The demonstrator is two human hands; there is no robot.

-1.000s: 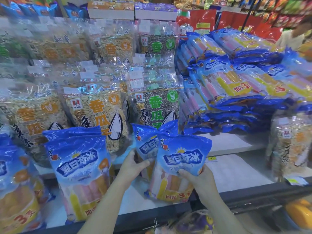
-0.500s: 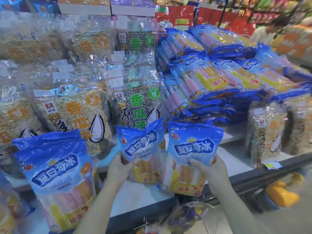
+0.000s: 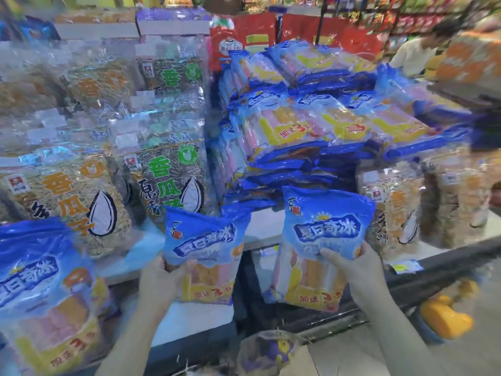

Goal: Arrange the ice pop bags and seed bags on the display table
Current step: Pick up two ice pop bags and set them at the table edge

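Both ice pop bags now pulled further apart, L hand (image 3: 160, 280) gripping left bag (image 3: 206, 248) at lower edge, R hand (image 3: 357, 270) gripping right bag (image 3: 322, 234) mid-height, both upright above white surface (image 3: 195, 318), seed bags (image 3: 81, 196) and stacked ice pops (image 3: 311, 123) behind.

Large red packages (image 3: 260, 31) with a yellow and green label stand at the back, behind the heaped goods. Flat grey cardboard trays (image 3: 97, 29) rest on top of the rear stacks at upper left. A person in a pale shirt (image 3: 412, 57) stands blurred at far right among shelves of colourful snack packs (image 3: 423, 17). Low in front, a purple and yellow crinkled wrapper (image 3: 271, 351) shows, and a yellow plastic object (image 3: 447, 318) sits at lower right on the floor.
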